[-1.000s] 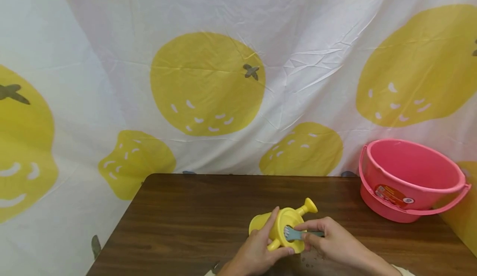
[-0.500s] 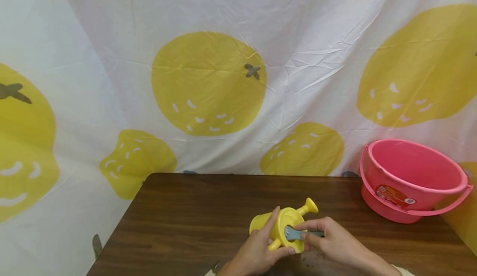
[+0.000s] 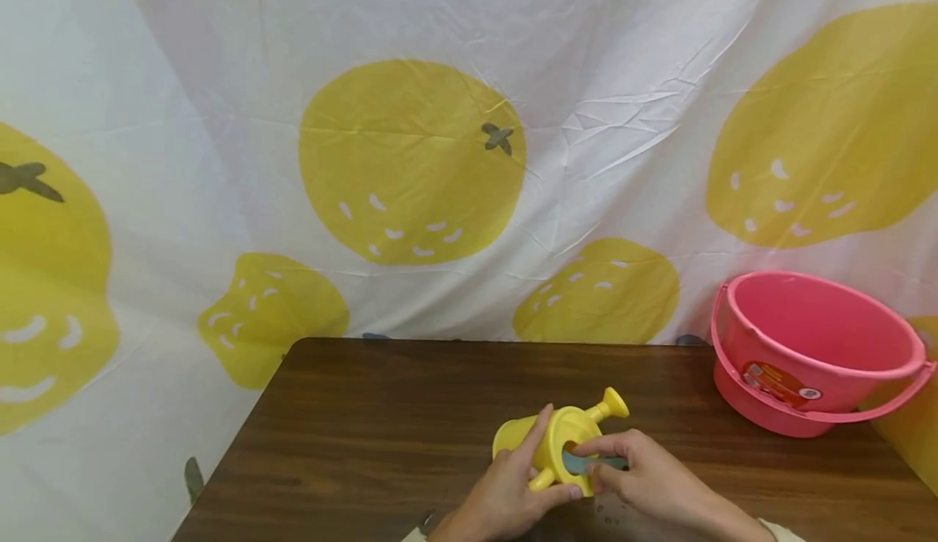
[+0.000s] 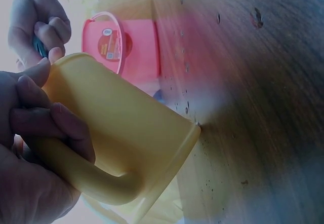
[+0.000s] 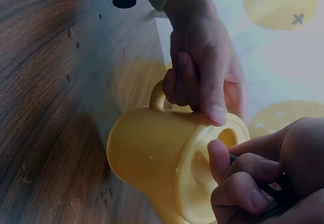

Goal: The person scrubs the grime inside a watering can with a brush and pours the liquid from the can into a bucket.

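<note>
A yellow toy watering can (image 3: pixel 515 436) lies tilted just above the table in the head view, its sprinkler spout pointing right and away. My left hand (image 3: pixel 506 489) grips it by the handle, and its thumb presses near the rim of the top opening. With my right hand (image 3: pixel 655 477) I pinch a grey-blue brush (image 3: pixel 577 464) by its handle. The brush's head is inside the can's opening, so its bristles are hidden. In the left wrist view the can's base edge (image 4: pixel 195 133) meets or nearly meets the tabletop.
A pink bucket (image 3: pixel 839 387) with its handle down stands at the table's back right. Water drops (image 3: pixel 607 516) dot the brown wooden table (image 3: pixel 352 444) near the hands. Behind hangs a white curtain (image 3: pixel 586 54) printed with yellow fruit.
The brush has gone deeper into the can's opening; its white bristles, visible before, are now out of sight. My right hand has moved slightly left with it, while my left hand keeps its grip.
</note>
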Demonstrator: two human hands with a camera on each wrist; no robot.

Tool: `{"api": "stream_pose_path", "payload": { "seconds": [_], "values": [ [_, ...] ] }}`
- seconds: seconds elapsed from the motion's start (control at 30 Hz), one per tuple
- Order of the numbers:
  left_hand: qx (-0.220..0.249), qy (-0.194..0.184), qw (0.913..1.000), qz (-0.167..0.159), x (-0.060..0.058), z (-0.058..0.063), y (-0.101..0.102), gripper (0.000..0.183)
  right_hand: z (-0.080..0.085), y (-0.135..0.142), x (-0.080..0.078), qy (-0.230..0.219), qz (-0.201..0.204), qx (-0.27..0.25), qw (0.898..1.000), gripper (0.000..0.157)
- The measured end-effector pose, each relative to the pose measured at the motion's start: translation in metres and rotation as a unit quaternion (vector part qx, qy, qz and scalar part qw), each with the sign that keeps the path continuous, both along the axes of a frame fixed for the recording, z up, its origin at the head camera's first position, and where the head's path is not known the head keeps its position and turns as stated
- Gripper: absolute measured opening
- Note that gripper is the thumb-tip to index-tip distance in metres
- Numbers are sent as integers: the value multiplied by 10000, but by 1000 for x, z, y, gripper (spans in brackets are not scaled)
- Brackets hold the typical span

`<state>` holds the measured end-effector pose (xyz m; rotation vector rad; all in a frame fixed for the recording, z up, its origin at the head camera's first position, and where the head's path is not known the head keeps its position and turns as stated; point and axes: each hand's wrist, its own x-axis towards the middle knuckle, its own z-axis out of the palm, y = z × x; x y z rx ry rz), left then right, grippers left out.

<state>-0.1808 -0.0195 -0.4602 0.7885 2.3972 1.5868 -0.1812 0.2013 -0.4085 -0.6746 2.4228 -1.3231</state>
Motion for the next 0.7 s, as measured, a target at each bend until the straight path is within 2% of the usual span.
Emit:
{"api": "stream_pose_path", "payload": {
  "seconds": [0.3,0.7],
  "values": [
    [53,80,10000,-21,2,1,0,94,-3,-5,-1,281,84,78,9995,31],
    [100,153,9998,4,3,1,1,93,-4,-9,-1,250,22,73,9997,32]
  ]
}}
